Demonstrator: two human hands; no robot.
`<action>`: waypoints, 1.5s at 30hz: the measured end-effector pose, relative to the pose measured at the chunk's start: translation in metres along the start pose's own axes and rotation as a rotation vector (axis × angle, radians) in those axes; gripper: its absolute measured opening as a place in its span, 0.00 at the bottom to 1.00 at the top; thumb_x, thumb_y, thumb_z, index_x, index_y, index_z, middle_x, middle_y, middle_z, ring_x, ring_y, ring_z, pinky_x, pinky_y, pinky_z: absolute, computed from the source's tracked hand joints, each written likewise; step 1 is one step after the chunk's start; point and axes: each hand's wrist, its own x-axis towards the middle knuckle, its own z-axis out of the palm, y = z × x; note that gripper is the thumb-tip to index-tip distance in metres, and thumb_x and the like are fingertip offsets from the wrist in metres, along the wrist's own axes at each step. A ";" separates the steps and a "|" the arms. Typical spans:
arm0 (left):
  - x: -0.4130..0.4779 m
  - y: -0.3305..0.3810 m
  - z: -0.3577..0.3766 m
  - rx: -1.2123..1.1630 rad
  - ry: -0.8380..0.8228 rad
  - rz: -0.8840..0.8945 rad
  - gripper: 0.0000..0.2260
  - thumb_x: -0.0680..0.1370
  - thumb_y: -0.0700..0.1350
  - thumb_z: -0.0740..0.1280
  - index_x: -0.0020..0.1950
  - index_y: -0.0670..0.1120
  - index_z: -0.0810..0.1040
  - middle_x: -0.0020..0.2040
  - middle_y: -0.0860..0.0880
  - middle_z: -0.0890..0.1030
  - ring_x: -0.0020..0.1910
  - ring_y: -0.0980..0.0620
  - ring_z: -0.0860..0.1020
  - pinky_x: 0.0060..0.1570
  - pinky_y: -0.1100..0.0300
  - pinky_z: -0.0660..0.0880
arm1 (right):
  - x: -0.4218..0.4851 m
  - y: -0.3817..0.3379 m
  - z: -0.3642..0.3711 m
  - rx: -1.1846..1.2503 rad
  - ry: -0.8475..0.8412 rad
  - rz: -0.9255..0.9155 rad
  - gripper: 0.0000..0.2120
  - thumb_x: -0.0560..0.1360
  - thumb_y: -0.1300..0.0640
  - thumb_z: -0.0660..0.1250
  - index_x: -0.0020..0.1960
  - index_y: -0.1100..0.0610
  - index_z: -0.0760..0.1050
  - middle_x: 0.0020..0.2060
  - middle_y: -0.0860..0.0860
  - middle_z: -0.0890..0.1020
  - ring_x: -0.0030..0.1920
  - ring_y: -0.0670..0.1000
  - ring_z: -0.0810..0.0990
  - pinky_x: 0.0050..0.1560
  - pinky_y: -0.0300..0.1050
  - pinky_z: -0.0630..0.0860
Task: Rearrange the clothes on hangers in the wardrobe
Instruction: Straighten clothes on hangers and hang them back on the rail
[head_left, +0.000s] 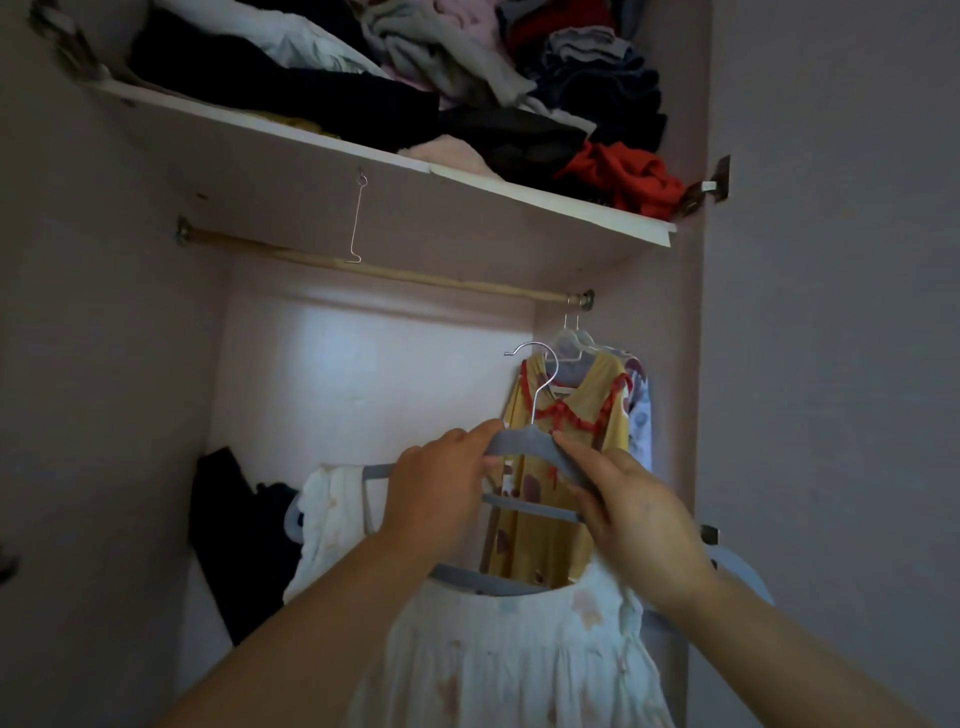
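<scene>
We hold the grey hanger (521, 442) in both hands at the centre of the frame, below the rod (389, 274), which runs across the upper middle. Our left hand (441, 499) pinches the hanger's left shoulder between thumb and curled fingers. Our right hand (639, 525) grips the right shoulder the same way. The metal hook (540, 374) stands upright and free, touching nothing. The white dress (519, 665) hangs below our wrists at the bottom centre. A second grey bar shows in its neckline, so we cannot tell whether it rides on the hanger we hold or on another beneath it.

The step in hand looks like hooking this hanger onto the rod. To do it well, we should keep the two shoulders level so the garment does not slide off. We lift until the hook's mouth clears the top of the rod, then lower it squarely over. The bare stretch left of the yellow dress (571, 415) is the sensible spot, since that dress already hangs at the rod's right end. We should steer clear of the thin wire hook (356, 218) dangling from the shelf (519, 195) at upper left. A dark garment (234, 545) slumps at lower left and folded clothes (415, 67) crowd the shelf top.
</scene>
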 end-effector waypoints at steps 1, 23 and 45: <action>0.011 -0.005 0.010 0.006 -0.005 0.001 0.20 0.81 0.46 0.58 0.73 0.53 0.61 0.60 0.50 0.77 0.53 0.50 0.78 0.55 0.59 0.73 | 0.009 0.009 0.009 -0.004 0.000 -0.003 0.23 0.79 0.54 0.59 0.73 0.45 0.60 0.52 0.51 0.76 0.47 0.52 0.77 0.42 0.48 0.76; 0.269 -0.134 0.200 -0.194 0.219 0.081 0.18 0.81 0.47 0.56 0.71 0.52 0.65 0.60 0.48 0.77 0.57 0.46 0.75 0.52 0.56 0.70 | 0.242 0.147 0.157 -0.517 0.014 -0.008 0.29 0.78 0.55 0.57 0.75 0.46 0.49 0.53 0.51 0.71 0.48 0.53 0.75 0.39 0.45 0.76; 0.344 -0.128 0.316 -0.186 0.047 0.214 0.22 0.77 0.45 0.63 0.71 0.51 0.63 0.66 0.50 0.70 0.62 0.49 0.71 0.58 0.55 0.70 | 0.345 0.234 0.217 -0.617 -0.002 0.231 0.23 0.74 0.64 0.64 0.66 0.54 0.65 0.52 0.53 0.73 0.49 0.55 0.77 0.38 0.46 0.70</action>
